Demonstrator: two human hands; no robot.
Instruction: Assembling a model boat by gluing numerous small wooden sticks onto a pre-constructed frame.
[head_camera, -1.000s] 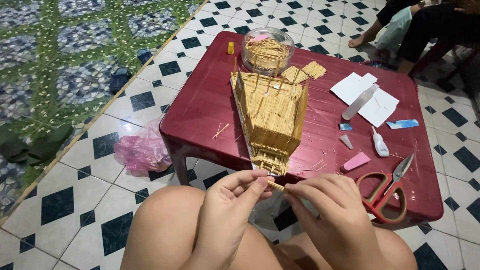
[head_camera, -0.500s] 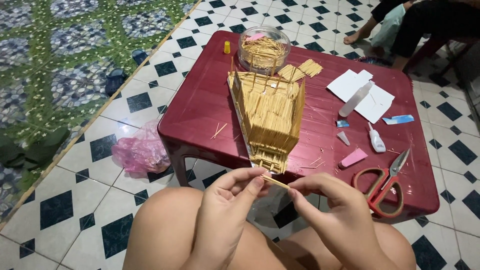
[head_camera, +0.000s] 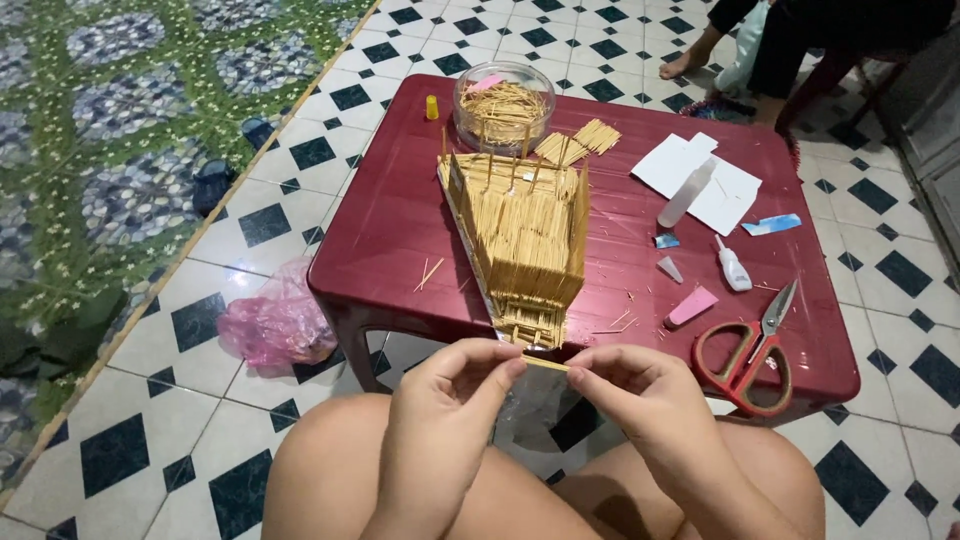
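Both hands, the left hand (head_camera: 455, 400) and right hand (head_camera: 640, 395), pinch a short wooden stick (head_camera: 545, 364) by its ends. Keeping it level and the grip light should avoid snapping it near the stick model (head_camera: 525, 235).

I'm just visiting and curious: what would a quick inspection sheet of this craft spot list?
Surface: low red table on checkered tiles.
Job's things: small stick pinched between left hand and right hand; stick model.
Clutter: bowl of sticks, scissors, glue bottles, white papers.
Hands: both closed on the stick.
Cables: nothing seen.
Surroundings: pink bag on floor; another person's foot beyond the table.
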